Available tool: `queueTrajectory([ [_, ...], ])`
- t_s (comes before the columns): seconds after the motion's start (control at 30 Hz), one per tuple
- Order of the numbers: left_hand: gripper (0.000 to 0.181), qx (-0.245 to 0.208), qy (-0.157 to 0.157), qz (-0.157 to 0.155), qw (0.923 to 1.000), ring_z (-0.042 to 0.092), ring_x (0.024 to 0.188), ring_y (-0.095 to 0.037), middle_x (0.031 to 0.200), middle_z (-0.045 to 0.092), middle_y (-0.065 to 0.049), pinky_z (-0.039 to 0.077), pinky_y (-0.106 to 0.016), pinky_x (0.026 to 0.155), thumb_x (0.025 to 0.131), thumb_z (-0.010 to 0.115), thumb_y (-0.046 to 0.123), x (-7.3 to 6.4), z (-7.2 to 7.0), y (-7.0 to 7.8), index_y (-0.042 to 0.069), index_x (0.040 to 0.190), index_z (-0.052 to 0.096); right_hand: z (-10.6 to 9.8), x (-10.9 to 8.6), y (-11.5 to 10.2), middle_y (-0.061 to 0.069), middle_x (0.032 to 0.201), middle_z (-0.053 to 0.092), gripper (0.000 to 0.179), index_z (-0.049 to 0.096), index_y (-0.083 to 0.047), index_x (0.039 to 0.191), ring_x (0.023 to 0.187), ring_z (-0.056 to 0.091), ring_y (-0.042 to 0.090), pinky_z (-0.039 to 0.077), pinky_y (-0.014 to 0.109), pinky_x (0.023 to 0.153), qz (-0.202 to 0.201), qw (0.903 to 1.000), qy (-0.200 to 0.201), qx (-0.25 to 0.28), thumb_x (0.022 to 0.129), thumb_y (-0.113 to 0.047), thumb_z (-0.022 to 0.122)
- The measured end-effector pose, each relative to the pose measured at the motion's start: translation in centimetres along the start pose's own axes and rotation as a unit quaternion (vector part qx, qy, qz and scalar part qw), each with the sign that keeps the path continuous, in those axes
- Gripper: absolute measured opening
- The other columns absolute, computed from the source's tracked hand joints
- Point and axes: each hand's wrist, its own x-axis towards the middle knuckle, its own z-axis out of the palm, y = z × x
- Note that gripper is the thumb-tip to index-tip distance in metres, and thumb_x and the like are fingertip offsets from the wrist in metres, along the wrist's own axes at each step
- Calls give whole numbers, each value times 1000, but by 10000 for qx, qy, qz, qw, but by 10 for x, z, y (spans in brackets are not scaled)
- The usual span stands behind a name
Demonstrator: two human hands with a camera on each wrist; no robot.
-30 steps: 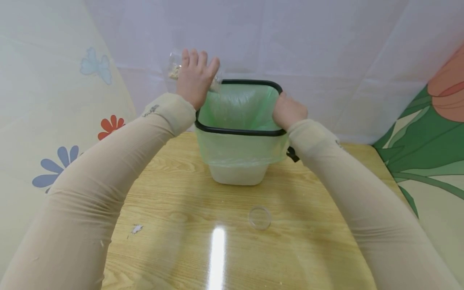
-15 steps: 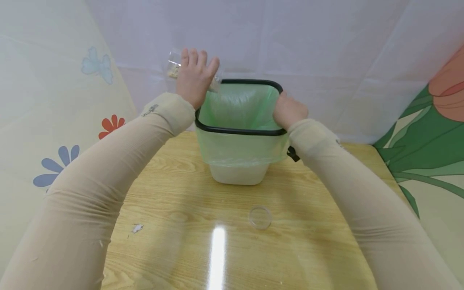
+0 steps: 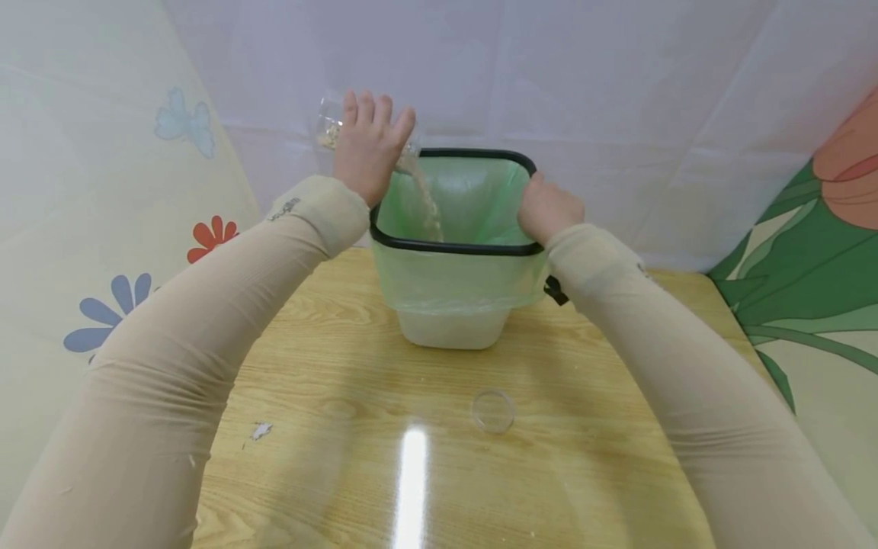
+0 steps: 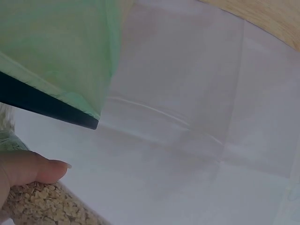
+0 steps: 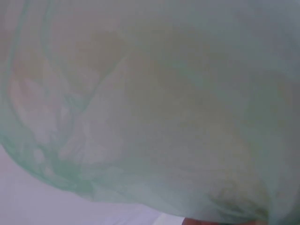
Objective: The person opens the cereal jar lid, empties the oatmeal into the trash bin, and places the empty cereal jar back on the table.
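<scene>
My left hand (image 3: 370,145) grips a clear plastic jar (image 3: 329,113) tipped over the left side of a bin. From its mouth a stream of pale flakes (image 3: 428,202), much like oats, falls inside the bin. More flakes (image 4: 49,206) fill the jar under my thumb in the left wrist view. The white bin (image 3: 453,332) stands upright on the table, lined with a thin green bag (image 3: 459,282) folded down outside its black rim (image 3: 453,248). My right hand (image 3: 550,210) holds the rim's right side, fingertips hidden. Mostly the green bag fills the right wrist view.
A clear round lid (image 3: 492,412) lies on the wooden table (image 3: 329,335) in front of the bin. To the left is a small whitish patch (image 3: 261,431). A black strap end (image 3: 555,290) hangs by the right wrist. A pale cloth wall (image 3: 590,84) stands close behind.
Flakes now pour from the jar into the lined bin, where no stream showed before. Both hands stay in nearly the same place.
</scene>
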Motion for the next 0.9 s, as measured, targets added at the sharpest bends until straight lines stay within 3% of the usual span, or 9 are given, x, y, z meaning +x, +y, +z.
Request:
queueTrajectory([
  [0.4,49,-30,-74,-8,10000,42,124,-47,129,48,-29,24,-55,113,81,40,-17,0,-1,0,1,127,43,0,0,1,32,123,55,56,2,9,150,98,60,40,52,53,83,-41,9999,-2,-105,102,-13,21],
  [0.57,49,35,-103,-43,9999,42,125,-47,130,48,-29,24,-55,113,83,40,-16,0,-1,0,1,128,43,1,0,1,25,98,62,56,2,9,151,71,57,28,52,45,67,-27,9999,28,-156,103,-12,22],
  [0.67,48,26,-82,-44,10000,42,125,-48,130,48,-29,24,-55,113,83,40,-16,-1,-1,0,1,128,43,1,0,2,21,86,61,56,3,9,151,63,52,25,50,43,62,-20,9999,59,-141,102,-12,23],
  [0.9,47,69,85,-55,9999,44,124,-47,128,50,-29,26,-55,113,83,40,-16,-1,2,0,1,126,45,1,-1,2,27,105,61,56,2,9,151,78,60,31,54,49,73,-12,9999,20,-115,102,-12,21],
])
